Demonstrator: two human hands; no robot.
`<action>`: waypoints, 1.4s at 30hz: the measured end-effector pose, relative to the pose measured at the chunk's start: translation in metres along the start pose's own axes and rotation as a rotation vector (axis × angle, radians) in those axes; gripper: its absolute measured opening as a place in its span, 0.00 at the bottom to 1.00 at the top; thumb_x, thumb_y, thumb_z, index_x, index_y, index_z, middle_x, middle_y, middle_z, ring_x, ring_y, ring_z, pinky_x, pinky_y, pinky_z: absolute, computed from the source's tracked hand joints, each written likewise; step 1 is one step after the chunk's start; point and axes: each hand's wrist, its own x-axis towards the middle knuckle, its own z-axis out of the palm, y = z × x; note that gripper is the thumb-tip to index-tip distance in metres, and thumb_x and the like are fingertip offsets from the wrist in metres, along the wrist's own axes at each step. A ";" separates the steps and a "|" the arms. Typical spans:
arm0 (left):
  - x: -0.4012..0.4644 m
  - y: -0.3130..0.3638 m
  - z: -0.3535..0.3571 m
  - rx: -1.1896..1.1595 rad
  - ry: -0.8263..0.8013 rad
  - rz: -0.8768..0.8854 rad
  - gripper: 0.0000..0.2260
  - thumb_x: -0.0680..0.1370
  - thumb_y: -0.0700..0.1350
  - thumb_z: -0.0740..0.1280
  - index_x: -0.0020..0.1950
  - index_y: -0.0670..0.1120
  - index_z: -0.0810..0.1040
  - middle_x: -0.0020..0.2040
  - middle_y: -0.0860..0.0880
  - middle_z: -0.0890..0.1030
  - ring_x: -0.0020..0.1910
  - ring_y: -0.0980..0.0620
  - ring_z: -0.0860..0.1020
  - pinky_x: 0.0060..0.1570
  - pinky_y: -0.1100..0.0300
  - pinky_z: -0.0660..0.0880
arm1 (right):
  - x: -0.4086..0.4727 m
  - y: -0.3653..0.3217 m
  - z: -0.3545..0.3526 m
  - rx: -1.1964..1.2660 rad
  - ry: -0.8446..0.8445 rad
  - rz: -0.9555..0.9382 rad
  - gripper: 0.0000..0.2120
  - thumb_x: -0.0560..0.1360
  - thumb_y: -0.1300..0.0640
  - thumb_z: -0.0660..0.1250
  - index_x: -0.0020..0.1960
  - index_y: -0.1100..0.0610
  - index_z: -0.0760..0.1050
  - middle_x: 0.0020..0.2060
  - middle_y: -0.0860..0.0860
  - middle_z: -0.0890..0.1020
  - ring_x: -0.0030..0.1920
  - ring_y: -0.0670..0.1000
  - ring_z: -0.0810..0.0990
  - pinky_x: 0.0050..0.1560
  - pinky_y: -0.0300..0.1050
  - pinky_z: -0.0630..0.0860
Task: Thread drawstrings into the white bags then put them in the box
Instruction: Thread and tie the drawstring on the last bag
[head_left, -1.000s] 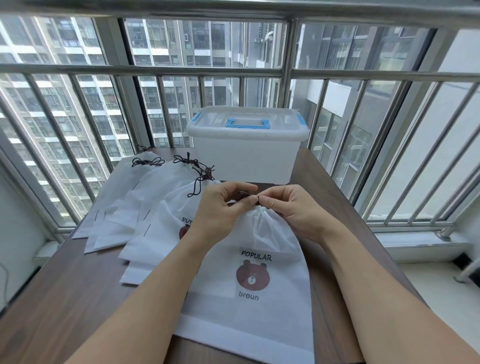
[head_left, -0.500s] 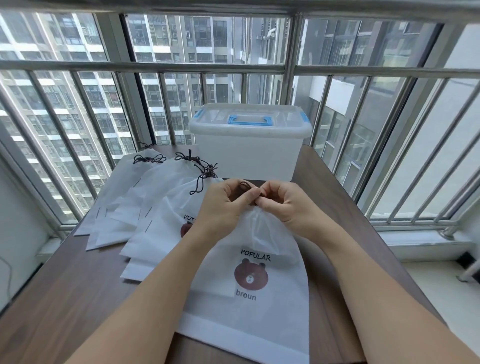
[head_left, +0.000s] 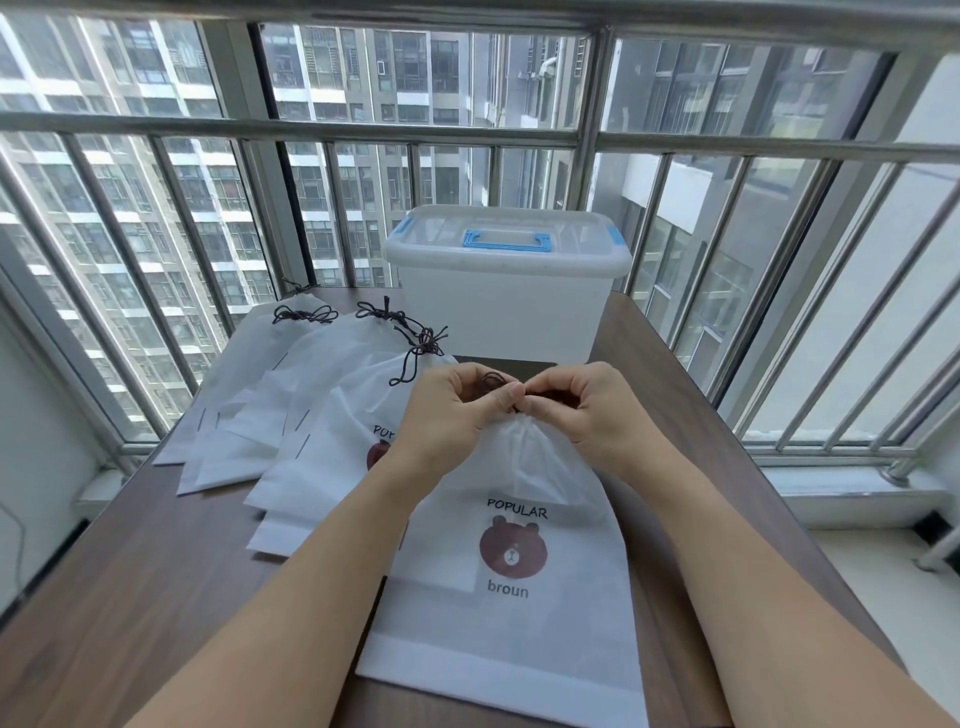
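Both hands' grip (head_left: 511, 400) on drawstring (head_left: 491, 382)

The dark wood-grain table (head_left: 156, 597) stands against a metal railing (head_left: 291, 130) of horizontal rails and vertical bars. The railing runs along the table's far edge and continues past its right side. Beyond the railing, high-rise apartment buildings (head_left: 363, 78) fill the view. A white window ledge (head_left: 841, 488) lies below the railing, to the right of the table.
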 end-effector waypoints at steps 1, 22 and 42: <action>0.000 0.001 0.000 -0.015 0.010 -0.008 0.02 0.75 0.37 0.73 0.47 0.39 0.84 0.41 0.45 0.86 0.40 0.54 0.84 0.44 0.65 0.78 | 0.000 -0.001 0.000 -0.063 0.023 -0.028 0.03 0.77 0.59 0.72 0.46 0.54 0.86 0.34 0.43 0.84 0.37 0.39 0.80 0.41 0.32 0.72; -0.002 0.003 -0.001 0.135 -0.029 -0.027 0.04 0.78 0.38 0.71 0.47 0.43 0.85 0.40 0.46 0.85 0.37 0.54 0.81 0.39 0.61 0.77 | 0.000 -0.009 0.009 0.340 0.052 0.098 0.08 0.81 0.62 0.66 0.44 0.60 0.80 0.34 0.45 0.82 0.35 0.43 0.77 0.39 0.34 0.73; 0.000 0.003 -0.002 -0.154 -0.048 -0.190 0.09 0.74 0.39 0.74 0.53 0.37 0.85 0.51 0.38 0.85 0.59 0.42 0.81 0.70 0.49 0.70 | 0.000 -0.011 0.012 0.461 0.138 0.198 0.04 0.79 0.61 0.70 0.46 0.61 0.80 0.36 0.50 0.84 0.37 0.45 0.81 0.40 0.37 0.76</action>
